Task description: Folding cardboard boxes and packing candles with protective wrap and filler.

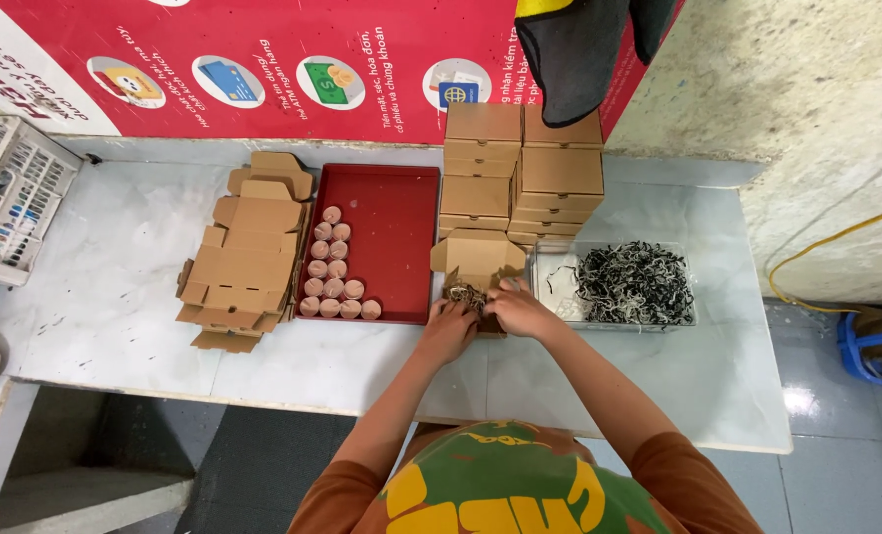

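Room: red poster [293,59] on the wall behind; rough concrete wall at right; dark cloth [584,44] hanging over the poster's edge; yellow cable [837,242] along the tiled floor.
Table [105,297]: pale marbled top, scuffed, set against the wall; white crate [11,193] at its left end.
Red tray [396,232]: left of centre, holding small round capped pieces [332,272] in rows.
Flat boxes [243,257]: unfolded cardboard blanks, stacked left of the tray.
Closed boxes [520,173]: two stacks at the wall.
Clear bin [614,287]: dark and pale shredded filler, right of the hands.
Open box [476,262]: in front of the stacks, lid up, filler inside.
Left hand [448,328]: fingers curled on the box's front edge, pressing filler.
Right hand [520,307]: fingers bent into the box, on filler.
Step, judged: bedding the box with filler.
Next move, judged: calls for an even bed, with room for a round piece.
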